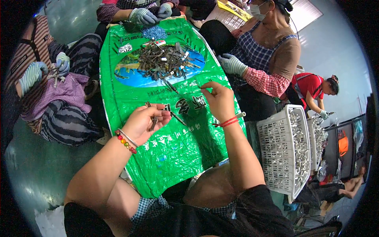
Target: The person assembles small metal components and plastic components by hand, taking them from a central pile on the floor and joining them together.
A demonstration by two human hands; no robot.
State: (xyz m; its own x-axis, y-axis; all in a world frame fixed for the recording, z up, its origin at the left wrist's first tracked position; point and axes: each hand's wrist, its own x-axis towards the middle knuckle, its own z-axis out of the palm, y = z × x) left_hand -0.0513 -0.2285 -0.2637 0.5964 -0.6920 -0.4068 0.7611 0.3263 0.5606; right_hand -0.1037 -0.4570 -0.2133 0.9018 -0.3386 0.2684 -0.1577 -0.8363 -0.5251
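My left hand (144, 122), palm turned up, is closed loosely around a few short dark strips (152, 123). Over the right part of a green printed plastic sheet (146, 170), my right hand (219, 98) has its thumb and finger pinched together. Something tiny and dark may be at those fingertips, too small to name. A thin dark strip (178, 118) shows just beyond my left fingertips. Farther off on the sheet spreads a pile of dark narrow strips (164, 61), some with pale ends. Behind it is a small heap of blue bits (154, 33).
Gloved co-workers sit around the sheet: one person's hands (146, 15) at the far edge, another's glove (233, 64) at the right, a third's (33, 77) at the left. White baskets (274, 158) of silvery pieces stand right. A pale tube end (241, 114) pokes out beside my right wrist.
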